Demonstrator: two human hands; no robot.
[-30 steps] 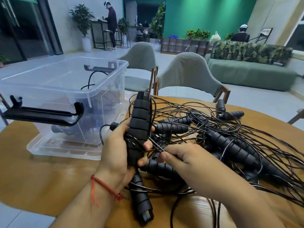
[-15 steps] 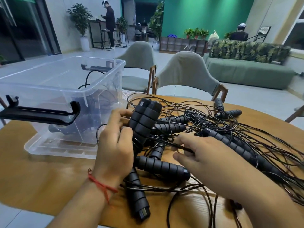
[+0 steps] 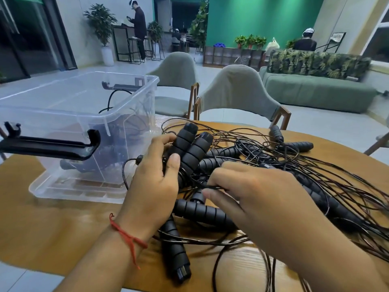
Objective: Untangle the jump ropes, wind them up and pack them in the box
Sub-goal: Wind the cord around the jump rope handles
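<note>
Head view: person at a table (image 3: 52, 218), both hands in a pile (image 3: 231, 151) of jump ropes.
Change, left hand (image 3: 153, 186): 1 s ago it gripped one upright handle; since 0.5 s ago a pair (image 3: 190, 148), side by side; same grip now.
Change, right hand (image 3: 252, 197): has slid left; fingertips now near the left hand.
Change, rest: box (image 3: 126, 131) and pile sit where they sat.
Left hand state: fingers and thumb curled round the pair, its ends pointing up and far.
Right hand state: thumb and fingers pinch a cord (image 3: 212, 187) just below the pair.
Ropes, where: tangled on the table right of the box, from centre to the right edge; some dark ones already inside the box, seen through its wall.
Handles (image 3: 202, 211): 2 held; about 9 more show in the pile, exact count lost in the tangle.
Cords: too many, too crossed to count.
Box: 1, clear, open top, left on the table; 2 black latches (image 3: 52, 146), one near, one far; 1 cord loop (image 3: 111, 98) pokes above the rim.
Chairs (image 3: 237, 91): 2, far side of the table.
Sofa (image 3: 315, 89): 1, far right.
People: 2 plain, one standing (image 3: 137, 22) far left, one seated (image 3: 305, 42) behind the sofa.
Bracelet (image 3: 128, 234): 1, red string, left wrist.
Plants: 1 tall pot plant (image 3: 101, 20) far left by the standing person; more along the green wall, count unclear.
</note>
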